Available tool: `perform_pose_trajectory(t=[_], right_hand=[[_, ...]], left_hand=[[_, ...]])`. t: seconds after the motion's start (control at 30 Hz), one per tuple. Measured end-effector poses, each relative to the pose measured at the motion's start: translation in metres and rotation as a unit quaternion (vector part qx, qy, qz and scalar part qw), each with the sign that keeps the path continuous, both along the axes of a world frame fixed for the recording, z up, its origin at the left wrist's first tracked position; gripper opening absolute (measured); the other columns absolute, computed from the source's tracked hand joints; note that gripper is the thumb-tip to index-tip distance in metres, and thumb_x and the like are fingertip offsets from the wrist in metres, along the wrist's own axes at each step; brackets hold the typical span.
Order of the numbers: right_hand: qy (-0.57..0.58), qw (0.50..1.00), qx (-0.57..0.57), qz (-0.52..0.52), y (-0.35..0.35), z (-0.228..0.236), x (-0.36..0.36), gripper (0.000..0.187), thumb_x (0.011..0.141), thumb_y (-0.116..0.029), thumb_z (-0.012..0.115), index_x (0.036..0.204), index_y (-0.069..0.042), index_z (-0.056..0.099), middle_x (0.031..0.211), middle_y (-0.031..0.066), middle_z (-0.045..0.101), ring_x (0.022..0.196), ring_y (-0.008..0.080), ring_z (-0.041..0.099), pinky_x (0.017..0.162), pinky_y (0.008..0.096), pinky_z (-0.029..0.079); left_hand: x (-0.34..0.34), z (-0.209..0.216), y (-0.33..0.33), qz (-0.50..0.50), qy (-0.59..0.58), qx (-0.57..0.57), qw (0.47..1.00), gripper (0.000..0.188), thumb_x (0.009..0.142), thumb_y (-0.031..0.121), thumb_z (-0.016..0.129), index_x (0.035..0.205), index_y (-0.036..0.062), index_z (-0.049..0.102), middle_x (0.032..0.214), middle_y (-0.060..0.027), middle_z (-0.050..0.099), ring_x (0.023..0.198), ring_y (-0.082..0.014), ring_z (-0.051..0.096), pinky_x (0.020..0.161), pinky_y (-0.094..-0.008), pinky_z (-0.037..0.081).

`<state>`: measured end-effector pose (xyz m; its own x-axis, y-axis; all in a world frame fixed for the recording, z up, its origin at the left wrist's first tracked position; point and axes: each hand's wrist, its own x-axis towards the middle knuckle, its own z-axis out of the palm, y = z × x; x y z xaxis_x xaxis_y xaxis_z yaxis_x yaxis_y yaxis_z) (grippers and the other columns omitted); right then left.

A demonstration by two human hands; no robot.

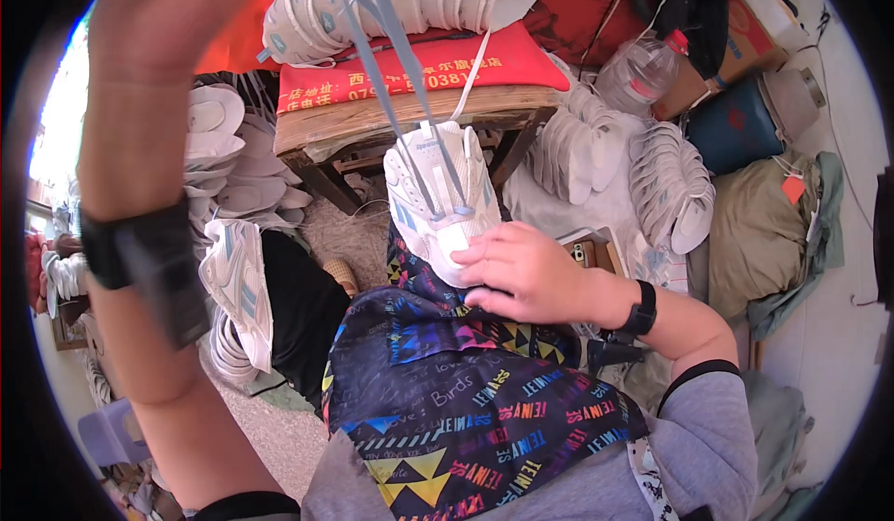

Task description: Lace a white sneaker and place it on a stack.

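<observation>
A white sneaker (434, 232) with grey-blue trim lies on my lap, its toe toward me. My right hand (526, 272) grips the toe, its fingers over the front edge. Grey shoelaces (377, 69) run from the lowest eyelets in two taut strands up past the top edge of the picture. My left hand (177, 18) is raised high at the upper left and smeared by motion. Its fingers are cut off by the picture's edge, so whether it holds the lace ends is hidden. Another white shoe (238, 284) rests beside my left thigh.
Ahead stands a wooden bench (410, 116) covered with red cloth (438, 72), bearing a row of nested white shoe pieces (391, 9). More stacks of white shoe pieces (670, 186) stand at the right and left. A clear plastic bottle (641, 72) and a blue container (740, 116) are at far right.
</observation>
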<state>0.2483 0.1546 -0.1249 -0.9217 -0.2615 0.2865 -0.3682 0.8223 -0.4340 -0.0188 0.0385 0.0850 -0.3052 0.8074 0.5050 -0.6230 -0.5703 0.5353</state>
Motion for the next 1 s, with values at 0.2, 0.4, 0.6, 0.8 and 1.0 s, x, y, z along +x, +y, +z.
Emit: perform_pose_trajectory(t=[0.2,0.4,0.6,0.8,1.0], right_hand=[[-0.072,0.946,-0.245,-0.198,0.006,-0.007,-0.059,0.039,0.087,-0.015,0.065,0.124,-0.005,0.056,0.112,0.012,0.063,0.094,0.019,0.063,0.086,0.0334,0.048],[-0.22,0.767,-0.601,-0.053,0.035,0.02,-0.105,0.031,0.093,-0.015,0.058,0.12,0.0,0.055,0.078,-0.0008,0.058,0.069,0.0063,0.054,0.065,0.0237,0.047],[-0.074,0.576,-0.811,-0.067,0.155,0.022,-0.077,0.021,0.092,-0.009,0.056,0.11,0.0,0.056,0.058,-0.005,0.04,0.049,0.0068,0.035,0.05,0.0232,0.033],[-0.113,0.482,-0.822,-0.282,0.207,-0.018,-0.031,0.029,0.091,-0.002,0.052,0.119,-0.002,0.046,0.059,-0.0036,0.041,0.048,0.0077,0.036,0.051,0.0238,0.034],[-0.04,0.44,-0.808,-0.39,0.305,-0.006,0.032,0.043,0.085,0.01,0.05,0.127,0.0,0.044,0.068,-0.0017,0.045,0.049,0.0064,0.038,0.047,0.0207,0.036]], left_hand=[[-0.026,-0.031,-0.007,-0.102,-0.021,-0.049,0.993,0.018,0.103,0.011,0.033,0.093,0.0031,0.045,0.077,-0.0027,0.035,0.068,-0.0115,0.036,0.069,-0.0281,0.036],[-0.059,-0.073,-0.071,0.177,-0.077,-0.191,0.962,0.034,0.104,0.019,0.034,0.128,-0.0003,0.05,0.111,-0.0169,0.06,0.076,-0.0134,0.055,0.071,-0.0309,0.048],[-0.149,-0.174,-0.181,0.267,-0.354,-0.246,0.862,0.038,0.105,0.015,0.032,0.136,-0.004,0.042,0.135,-0.0193,0.051,0.114,-0.0246,0.058,0.094,-0.0349,0.05],[-0.194,-0.28,-0.359,0.3,-0.389,-0.215,0.844,0.032,0.102,0.006,0.033,0.122,-0.0052,0.055,0.112,-0.0176,0.064,0.106,-0.0267,0.062,0.093,-0.0388,0.05],[-0.241,-0.285,-0.509,0.33,-0.576,-0.068,0.744,0.031,0.093,-0.008,0.034,0.118,-0.0122,0.053,0.118,-0.027,0.058,0.111,-0.0329,0.059,0.098,-0.0436,0.049]])
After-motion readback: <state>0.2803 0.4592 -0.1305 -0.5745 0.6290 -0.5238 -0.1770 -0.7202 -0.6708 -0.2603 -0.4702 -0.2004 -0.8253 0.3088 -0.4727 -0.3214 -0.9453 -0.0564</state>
